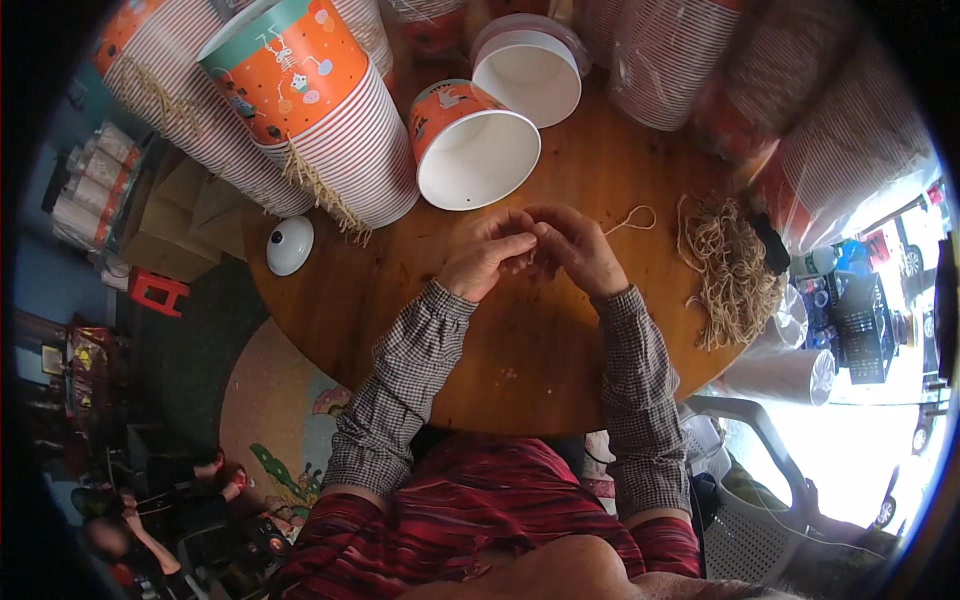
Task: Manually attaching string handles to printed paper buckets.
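My left hand [490,254] and my right hand [578,250] meet over the table, fingertips pinched together. A thin beige cord [640,210] loops out from beside my right hand; the part between my fingers is hidden. Just beyond my hands an orange paper bucket [480,160] lies tipped, its white inside facing me, with a small dark hole near the rim. Behind it a second white paper bucket [528,80] also lies on its side. To the right rests a tangled bundle of beige cords [735,270].
Tall nested stacks of paper buckets [340,150] stand at the left, with cords hanging from them. More stacks in clear plastic [670,60] line the back and right. A white lid [290,246] sits by the round wooden table's [520,350] left edge. A grey plastic chair [760,530] stands at right.
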`<state>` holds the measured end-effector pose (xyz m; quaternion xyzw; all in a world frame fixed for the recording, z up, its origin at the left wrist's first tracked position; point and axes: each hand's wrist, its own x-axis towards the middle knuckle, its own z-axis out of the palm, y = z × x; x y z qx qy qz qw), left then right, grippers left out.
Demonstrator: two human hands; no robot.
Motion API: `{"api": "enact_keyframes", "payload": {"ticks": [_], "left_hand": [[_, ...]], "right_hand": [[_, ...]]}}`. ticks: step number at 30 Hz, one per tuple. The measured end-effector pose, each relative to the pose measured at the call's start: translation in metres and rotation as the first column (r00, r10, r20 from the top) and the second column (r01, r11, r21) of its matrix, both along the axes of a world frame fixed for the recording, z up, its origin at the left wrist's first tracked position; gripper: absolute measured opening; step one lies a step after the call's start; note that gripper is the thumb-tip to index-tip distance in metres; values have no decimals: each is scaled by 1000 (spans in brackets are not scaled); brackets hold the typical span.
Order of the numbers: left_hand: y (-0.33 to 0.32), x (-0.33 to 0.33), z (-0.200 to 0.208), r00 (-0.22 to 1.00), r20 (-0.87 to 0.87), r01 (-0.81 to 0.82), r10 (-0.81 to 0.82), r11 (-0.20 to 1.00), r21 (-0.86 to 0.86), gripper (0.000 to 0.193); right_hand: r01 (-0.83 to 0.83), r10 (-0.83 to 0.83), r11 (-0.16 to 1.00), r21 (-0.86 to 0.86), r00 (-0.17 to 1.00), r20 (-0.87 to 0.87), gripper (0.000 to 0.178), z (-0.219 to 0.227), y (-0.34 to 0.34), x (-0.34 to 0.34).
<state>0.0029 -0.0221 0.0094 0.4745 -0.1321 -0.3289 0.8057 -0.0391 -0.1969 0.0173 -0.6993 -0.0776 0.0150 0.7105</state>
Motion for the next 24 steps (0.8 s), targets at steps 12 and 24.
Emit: {"api": "enact_keyframes", "payload": {"ticks": [12,24], "left_hand": [[0,0,4,980,189,-109,61,961,256,10],[1,3,-3,975,66,-223,213,931,290,54]], "right_hand": [[-50,122,976,211,930,-347,26,3,-8,-1],[187,-175,981,49,967,-186,17,2,-1,-2]]}}
